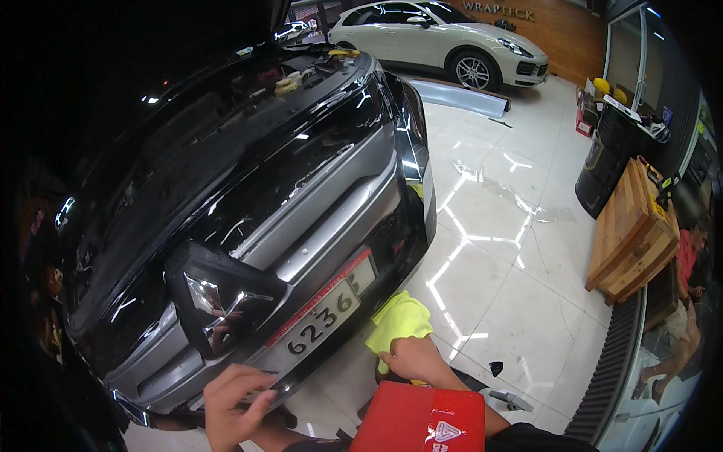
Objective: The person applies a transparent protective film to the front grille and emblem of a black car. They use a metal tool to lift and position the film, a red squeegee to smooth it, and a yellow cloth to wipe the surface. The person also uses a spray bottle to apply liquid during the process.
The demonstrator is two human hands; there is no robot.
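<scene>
A bright yellow-green cloth (pixel 399 324) hangs from my right hand (pixel 418 360), whose fingers are closed on it beside the car's front corner. My left hand (pixel 233 407) is at the lower edge of the front bumper, left of the licence plate (pixel 320 320). Its fingers are bent and the thumb lies close to them; what they hold, if anything, I cannot make out. The dark car (pixel 286 173) fills the left side, with silver grille bars (pixel 331 218) and a chrome emblem (pixel 218 297) above the plate. Its hood is raised.
A red box-shaped thing (pixel 422 418) covers the lower middle. At the right stand a wooden crate (pixel 633 233) and a black drum (pixel 602 169). A silver panel (pixel 459 98) lies on the tiled floor before a white car (pixel 444 38). A seated person (pixel 681 294) shows at far right.
</scene>
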